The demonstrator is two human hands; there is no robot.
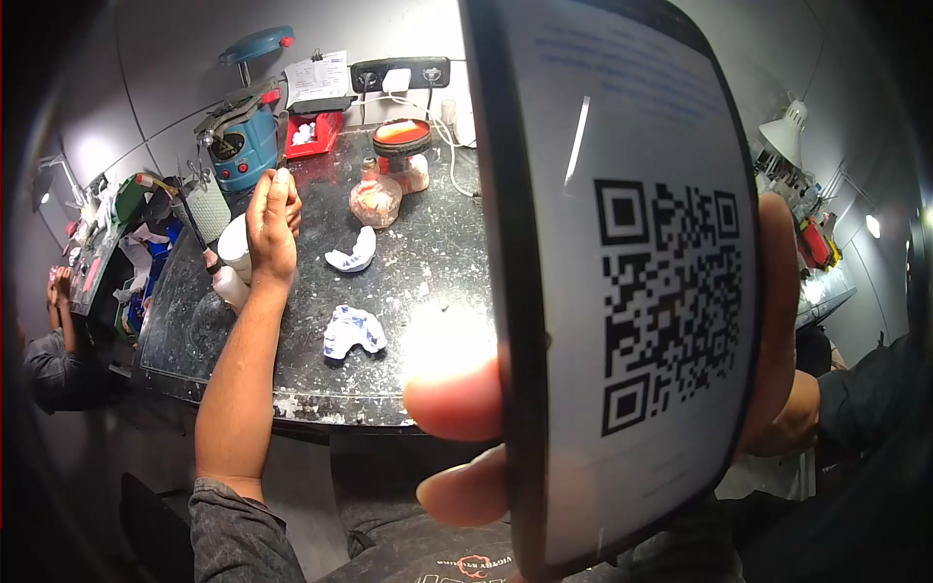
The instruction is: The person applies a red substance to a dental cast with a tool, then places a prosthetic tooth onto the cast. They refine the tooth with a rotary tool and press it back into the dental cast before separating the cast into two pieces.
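Note:
A smartphone (573, 291) with a QR code on its screen fills the right half of the view, close to the camera. My right hand (466, 428) is closed around it, fingertips on the left edge and thumb along the right. Over the left of the bench, my left hand (275, 219) is raised with fingers pinched on a slim dark tool (283, 146); its kind is hard to make out. Nearby lie two blue-and-white dental models, one curved (352, 253) and one horseshoe-shaped (353, 332). Behind them stands a round, red-stained glass burner (374, 199).
The speckled black bench (418, 262) carries a round tin (401, 138) with an orange top, a red tray (313, 136) of white pieces, a blue machine (243, 146), a white cup (235, 243) and a white bottle (229, 287). A co-worker (58, 360) sits far left.

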